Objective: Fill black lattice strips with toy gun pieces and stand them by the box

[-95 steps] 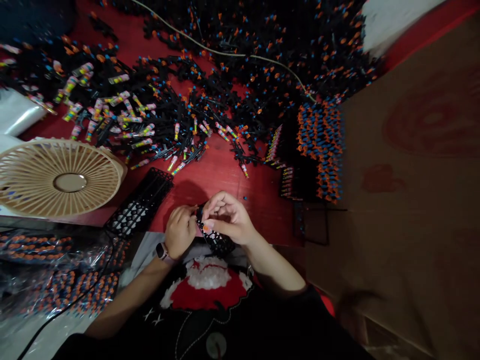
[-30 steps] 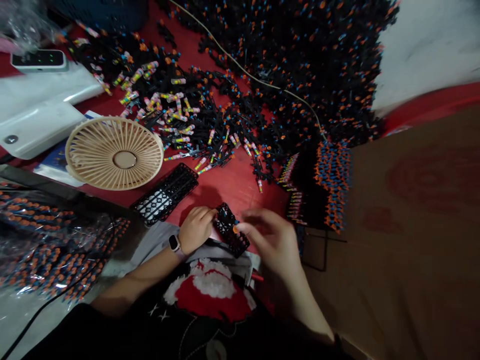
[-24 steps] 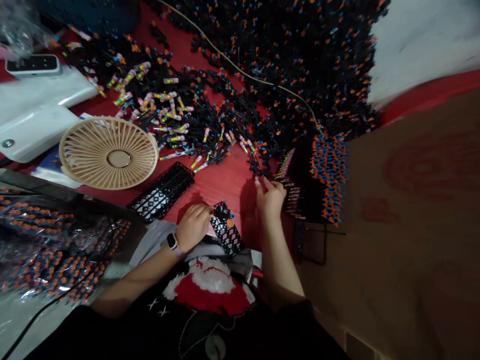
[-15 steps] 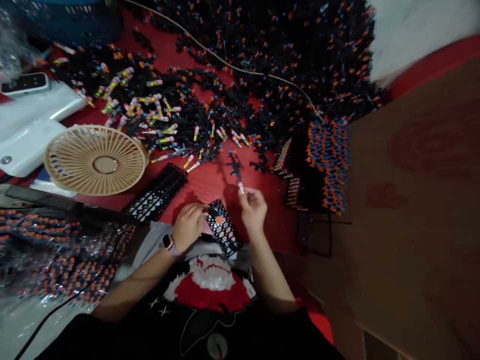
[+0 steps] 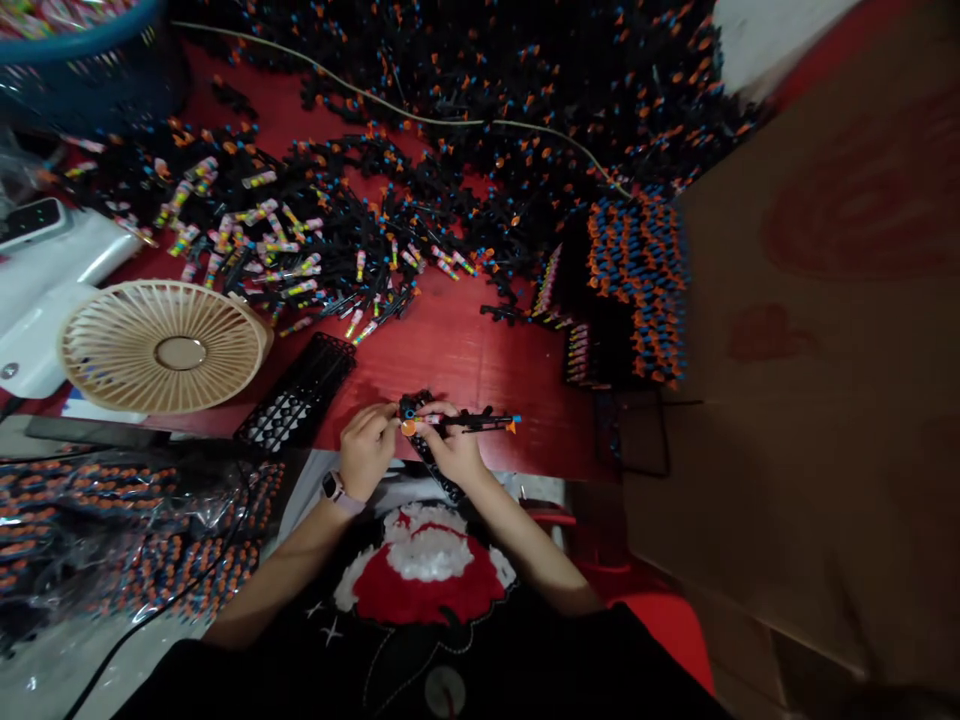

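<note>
Head view: holding in the narrow pinch of the right hand (image 5: 457, 452) a slim black plastic toy with an orange-and-blue tip (image 5: 480, 421). Long axis nearly level, crosswise to the body; tip pointing away to the right, pale pink-and-yellow end pointing left, toward the upper end of a black perforated plastic rack (image 5: 444, 482) and near the fingertips of the left hand (image 5: 367, 450). Slanting from upper left to lower right, beneath the right hand, in the case of the rack; so crossing the toy's line at an angle, not parallel. Closed narrowly on the rack's upper left edge, with the left hand. Just beside those fingertips, a round orange plastic disc (image 5: 408, 427) with a blue ring above; cannot tell how deeply seated.

Around: a smooth, faintly shiny red tabletop (image 5: 525, 355); a second black lattice rack with white showing through rounded openings (image 5: 289, 408); a round beige ribbed frame with a smooth central disc (image 5: 180, 352). Beyond, a loose, spiky heap of black toys (image 5: 450, 200). To the right, tight rows of orange-and-blue tips (image 5: 637, 265), beside matte brown cardboard (image 5: 787, 420).
</note>
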`<state>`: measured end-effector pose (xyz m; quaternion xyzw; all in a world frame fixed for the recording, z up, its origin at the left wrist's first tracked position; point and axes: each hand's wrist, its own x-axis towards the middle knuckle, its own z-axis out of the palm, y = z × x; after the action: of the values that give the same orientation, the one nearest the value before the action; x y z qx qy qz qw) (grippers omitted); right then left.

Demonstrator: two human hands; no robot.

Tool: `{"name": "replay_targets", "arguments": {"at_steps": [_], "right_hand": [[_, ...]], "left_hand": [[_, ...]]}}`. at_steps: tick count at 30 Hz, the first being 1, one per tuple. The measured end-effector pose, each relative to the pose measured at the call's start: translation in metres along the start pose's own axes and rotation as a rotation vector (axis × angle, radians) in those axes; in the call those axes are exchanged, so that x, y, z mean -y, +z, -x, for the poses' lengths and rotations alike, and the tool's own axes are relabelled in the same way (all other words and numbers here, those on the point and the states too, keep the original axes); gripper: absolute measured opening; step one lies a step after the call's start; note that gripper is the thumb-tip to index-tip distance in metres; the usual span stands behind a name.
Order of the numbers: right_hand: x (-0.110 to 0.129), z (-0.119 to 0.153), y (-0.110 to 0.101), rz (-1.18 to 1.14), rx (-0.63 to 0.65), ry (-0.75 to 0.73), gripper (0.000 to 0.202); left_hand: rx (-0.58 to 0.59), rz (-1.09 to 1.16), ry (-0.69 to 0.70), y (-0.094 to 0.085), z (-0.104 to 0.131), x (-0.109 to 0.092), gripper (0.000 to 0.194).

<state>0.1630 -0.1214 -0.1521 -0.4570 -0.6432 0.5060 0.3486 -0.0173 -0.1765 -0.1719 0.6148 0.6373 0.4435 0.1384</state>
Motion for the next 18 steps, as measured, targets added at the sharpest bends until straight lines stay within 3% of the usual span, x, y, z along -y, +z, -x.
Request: {"name": "replay_targets", "arguments": {"at_steps": [8,15,18], "right_hand": [[-0.008,0.001,-0.006,0.099,0.085,-0.045,0.018],[-0.013,0.001,-0.004,0.292,0.190,-0.195,0.018],[-0.016,0.002,-0.003,0.364,0.209,-0.195,0.021]], "left_hand": [[-0.002,0.052,-0.033,-0.004,-0.003,-0.005,0.020],[0.081,0.175,-0.052,-0.014,-0.003,0.007,0.020],[0.080,0.198,-0.036,-0.014,-0.002,0.009,0.019]]}}
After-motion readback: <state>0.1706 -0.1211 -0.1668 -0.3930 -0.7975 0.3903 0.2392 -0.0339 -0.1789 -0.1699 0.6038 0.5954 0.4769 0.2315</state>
